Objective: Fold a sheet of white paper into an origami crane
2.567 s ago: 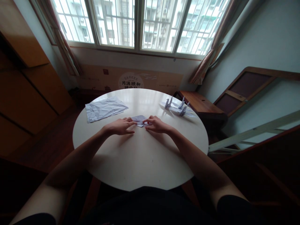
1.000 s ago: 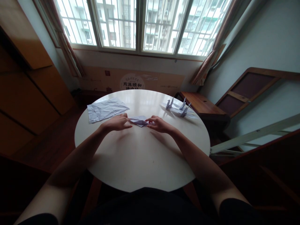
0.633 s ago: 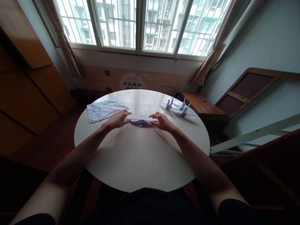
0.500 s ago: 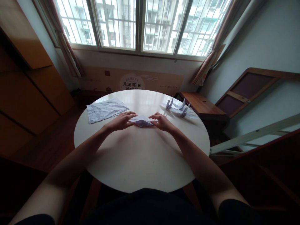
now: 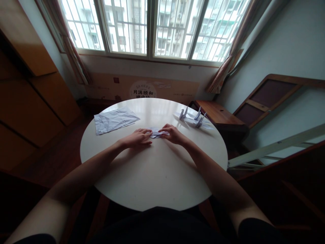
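The two hands are a little apart from each other, one at each end of a folded paper (image 5: 156, 133) that lies on the tabletop (image 5: 157, 176) between them. The left hand (image 5: 139, 137) rests its fingers on the paper's left end, its thumb spread away toward the wearer. The right hand (image 5: 174, 135) has its fingertips at the right end; whether they pinch it or only press, one cannot tell. Beyond the left hand lies a creased paper sheet (image 5: 115, 120). Toward the far right edge stand paper cranes (image 5: 200, 121), wings spread and grouped close together. Past the tabletop are a wooden bench (image 5: 215, 112) on the right and, ahead, a barred window (image 5: 172, 30) between curtains (image 5: 222, 74).
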Demonstrator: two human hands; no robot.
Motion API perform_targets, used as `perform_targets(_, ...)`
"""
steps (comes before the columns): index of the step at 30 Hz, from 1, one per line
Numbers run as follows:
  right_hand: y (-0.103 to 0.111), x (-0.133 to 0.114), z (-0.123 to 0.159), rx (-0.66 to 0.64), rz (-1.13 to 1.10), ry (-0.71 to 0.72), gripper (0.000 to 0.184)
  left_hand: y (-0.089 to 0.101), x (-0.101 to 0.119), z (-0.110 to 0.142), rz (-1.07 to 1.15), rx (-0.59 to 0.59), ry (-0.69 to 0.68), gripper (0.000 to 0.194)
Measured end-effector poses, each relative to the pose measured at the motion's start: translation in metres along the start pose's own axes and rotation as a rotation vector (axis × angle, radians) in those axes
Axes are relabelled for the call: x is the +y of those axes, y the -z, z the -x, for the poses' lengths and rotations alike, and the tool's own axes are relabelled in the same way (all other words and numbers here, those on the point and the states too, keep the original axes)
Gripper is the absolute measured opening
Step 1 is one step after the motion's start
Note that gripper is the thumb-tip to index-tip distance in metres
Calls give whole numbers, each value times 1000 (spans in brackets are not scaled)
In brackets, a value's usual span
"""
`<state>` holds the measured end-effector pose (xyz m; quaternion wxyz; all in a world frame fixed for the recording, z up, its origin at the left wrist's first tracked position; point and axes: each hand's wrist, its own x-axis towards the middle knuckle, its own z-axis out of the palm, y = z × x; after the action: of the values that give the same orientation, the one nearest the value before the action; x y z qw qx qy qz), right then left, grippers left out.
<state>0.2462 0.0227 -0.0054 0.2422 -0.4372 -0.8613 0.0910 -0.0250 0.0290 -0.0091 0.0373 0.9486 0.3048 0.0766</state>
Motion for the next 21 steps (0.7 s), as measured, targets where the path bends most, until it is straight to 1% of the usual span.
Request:
perform_targets(3,-4,1,0,-37,-60,85,20,-3,4,-1,-48,41,30,63)
perform_targets(5,-4,0,1,-43,-71,109,19,-4,6,-1,-67,57,41,61)
perform_targets(8,-1,-5,2,-46,-123,88,22,-4,9,-1,-47,29,48,60)
perform_targets(10,1,-8,2,-78,-193,69,25,-4,10,-1,-12,-4,50,59)
perform_targets(12,1,-8,1,-48,-224,72,25,-3,10,-1,26,-20,41,57)
perform_targets(15,-5,-4,-1,87,-157,120,23,-1,7,-1,103,-29,-20,52)
perform_targets(16,-7,-2,-2,104,-128,133,23,0,6,-2,132,-33,-47,51)
perform_targets(17,-9,-1,-2,103,-107,141,23,2,5,-2,154,-36,-67,49)
perform_targets(19,-12,1,-2,48,-80,166,22,5,5,-2,158,-25,-76,48)
perform_targets(21,-14,1,-2,-3,-59,174,22,9,5,-1,107,9,-38,48)
